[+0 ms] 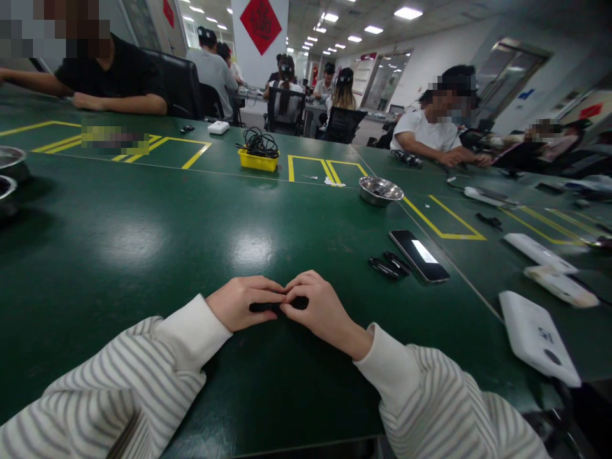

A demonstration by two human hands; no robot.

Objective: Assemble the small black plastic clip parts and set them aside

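Striped sleeves nearest in the head view, stretched over the green table.
Small black object gripped above the table's near half in closed fingertips of left hand and right hand together, probably for steadiness; partly hidden. Phone and black pieces just beside each other to the right, apparently placed for working room yet within reach.
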